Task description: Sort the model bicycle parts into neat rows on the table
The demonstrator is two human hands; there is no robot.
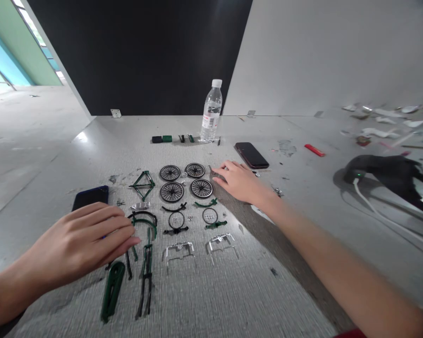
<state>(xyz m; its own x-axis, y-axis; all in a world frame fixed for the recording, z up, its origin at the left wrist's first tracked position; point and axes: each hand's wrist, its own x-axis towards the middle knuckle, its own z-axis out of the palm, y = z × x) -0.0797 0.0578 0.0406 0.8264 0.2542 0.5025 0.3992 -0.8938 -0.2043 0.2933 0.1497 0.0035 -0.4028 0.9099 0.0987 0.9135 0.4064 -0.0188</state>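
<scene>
My right hand reaches in beside the spoked toy bicycle wheels. Its index fingertip is at a small thin dark piece, and the thumb is apart from the finger. Over the left-hand parts is my left hand, loosely curved with fingers extended and nothing visible in it. Near its fingertips lie curved fenders in black and green. A fork-like part and a long green piece lie closer to me. The diamond-shaped bicycle frame lies left of the wheels.
Clear brackets and rings with tiny beads lie in the middle. Behind stand a water bottle and small green and black blocks. Phones flank the layout. To the right are a red object and a black cabled device.
</scene>
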